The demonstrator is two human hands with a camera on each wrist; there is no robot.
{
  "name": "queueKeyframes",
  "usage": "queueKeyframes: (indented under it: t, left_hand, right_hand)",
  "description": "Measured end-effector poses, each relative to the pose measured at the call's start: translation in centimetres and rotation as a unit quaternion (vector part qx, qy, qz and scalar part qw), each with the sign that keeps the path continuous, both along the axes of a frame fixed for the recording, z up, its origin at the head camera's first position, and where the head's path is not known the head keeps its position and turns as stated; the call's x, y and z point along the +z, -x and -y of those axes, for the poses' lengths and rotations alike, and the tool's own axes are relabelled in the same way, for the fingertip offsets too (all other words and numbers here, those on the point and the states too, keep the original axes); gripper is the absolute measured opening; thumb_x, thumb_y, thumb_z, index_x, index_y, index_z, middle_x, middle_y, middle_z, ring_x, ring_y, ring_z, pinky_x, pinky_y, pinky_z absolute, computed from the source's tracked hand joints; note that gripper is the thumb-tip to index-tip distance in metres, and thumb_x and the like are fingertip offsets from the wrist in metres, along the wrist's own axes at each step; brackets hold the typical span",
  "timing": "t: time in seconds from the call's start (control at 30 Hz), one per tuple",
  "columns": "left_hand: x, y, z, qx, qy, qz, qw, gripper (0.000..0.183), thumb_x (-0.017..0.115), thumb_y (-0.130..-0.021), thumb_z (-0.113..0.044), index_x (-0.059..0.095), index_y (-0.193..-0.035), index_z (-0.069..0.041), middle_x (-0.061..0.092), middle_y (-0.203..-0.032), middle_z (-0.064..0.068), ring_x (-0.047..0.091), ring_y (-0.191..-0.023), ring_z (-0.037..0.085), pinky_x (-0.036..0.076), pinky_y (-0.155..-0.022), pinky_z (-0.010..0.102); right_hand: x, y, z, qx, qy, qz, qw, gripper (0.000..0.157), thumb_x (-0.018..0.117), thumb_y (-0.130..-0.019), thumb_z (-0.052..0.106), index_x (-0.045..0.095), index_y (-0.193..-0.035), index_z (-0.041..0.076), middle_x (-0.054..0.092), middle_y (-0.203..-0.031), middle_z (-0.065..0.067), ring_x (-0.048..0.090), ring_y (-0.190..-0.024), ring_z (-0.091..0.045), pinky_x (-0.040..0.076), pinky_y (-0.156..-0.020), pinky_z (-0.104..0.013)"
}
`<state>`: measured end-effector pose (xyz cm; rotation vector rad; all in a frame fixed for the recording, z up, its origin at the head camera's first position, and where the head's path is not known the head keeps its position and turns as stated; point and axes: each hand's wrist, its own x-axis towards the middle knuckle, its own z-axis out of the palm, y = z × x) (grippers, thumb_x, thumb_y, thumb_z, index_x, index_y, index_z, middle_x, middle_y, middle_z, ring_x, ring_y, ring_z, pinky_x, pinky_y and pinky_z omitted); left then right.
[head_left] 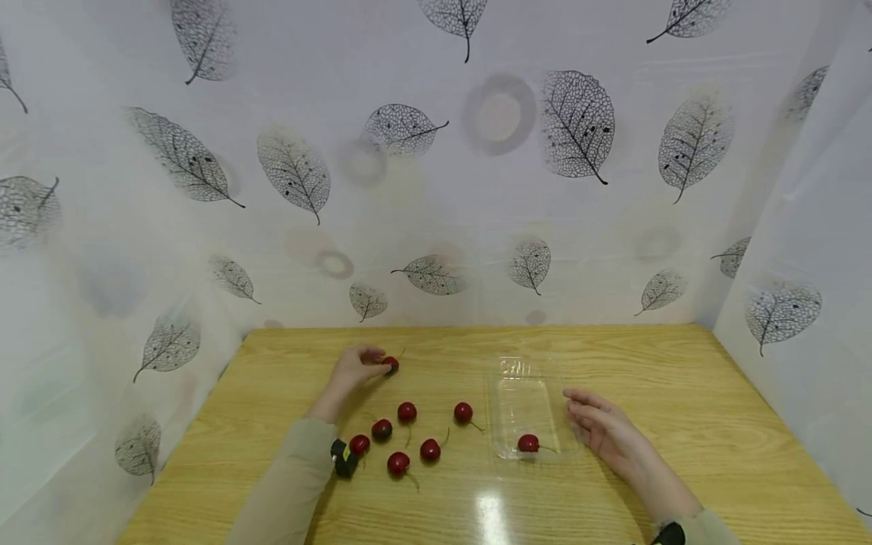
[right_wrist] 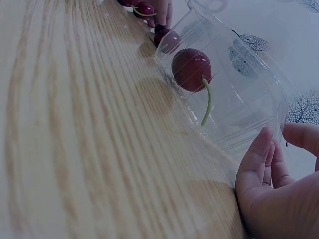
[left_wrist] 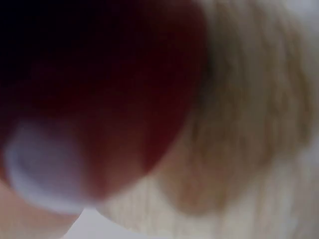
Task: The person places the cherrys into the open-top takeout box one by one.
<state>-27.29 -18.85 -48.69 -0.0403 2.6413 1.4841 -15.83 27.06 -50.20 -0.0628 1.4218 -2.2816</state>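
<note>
Eight cherries, round, glossy and dark red, and one clear plastic tray share a table of pale, streaky wood grain. I count one cherry inside the tray, at its near end, its thin green stem trailing; six lie loose to the tray's left, one of them near its left wall and the others bunched farther off. The eighth, the held cherry, is left of the tray's far end, pinched between the thumb and fingers of the left hand. Right of the tray, the right hand has its fingers loose and grips nothing, fingertips at the rim; whether they touch it I can't tell. The tray's thin walls are ribbed, its corners rounded. Behind it hangs a pale, smooth sheet printed with lacy dark leaves.
</note>
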Motion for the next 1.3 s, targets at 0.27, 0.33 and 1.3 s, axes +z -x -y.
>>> queueKeyframes:
  t: [0.27, 0.33, 1.3]
  left_hand:
    - [-0.30, 0.06, -0.21, 0.000, 0.022, 0.003, 0.9998, 0.034, 0.079, -0.092, -0.004, 0.069, -0.123, 0.006, 0.072, -0.119, 0.023, 0.067, -0.111, 0.035, 0.054, -0.104, 0.048]
    - [-0.29, 0.02, -0.22, -0.001, 0.025, 0.003, 0.9997, 0.034, 0.080, -0.092, -0.004, 0.070, -0.122, 0.005, 0.072, -0.119, 0.023, 0.068, -0.110, 0.035, 0.055, -0.103, 0.048]
    - [0.51, -0.34, -0.15, 0.003, -0.018, 0.030, 0.9994, 0.031, 0.076, -0.093, 0.002, 0.068, -0.123, 0.007, 0.070, -0.119, 0.023, 0.065, -0.111, 0.033, 0.053, -0.106, 0.046]
  right_hand:
    - [-0.17, 0.05, -0.05, 0.000, 0.001, -0.006, 1.000, 0.034, 0.049, -0.112, 0.006, 0.075, -0.118, 0.028, 0.073, -0.108, 0.014, 0.069, -0.099, 0.001, 0.058, -0.092, -0.016]
    - [-0.17, 0.03, -0.05, 0.003, 0.006, -0.007, 1.000, 0.035, 0.049, -0.112, 0.006, 0.075, -0.118, 0.027, 0.074, -0.108, 0.014, 0.069, -0.099, 0.001, 0.058, -0.092, -0.016]
    - [-0.03, 0.20, 0.12, -0.007, 0.019, -0.003, 1.000, 0.035, 0.046, -0.112, 0.004, 0.074, -0.118, 0.025, 0.074, -0.106, 0.012, 0.070, -0.097, 0.000, 0.059, -0.088, -0.017]
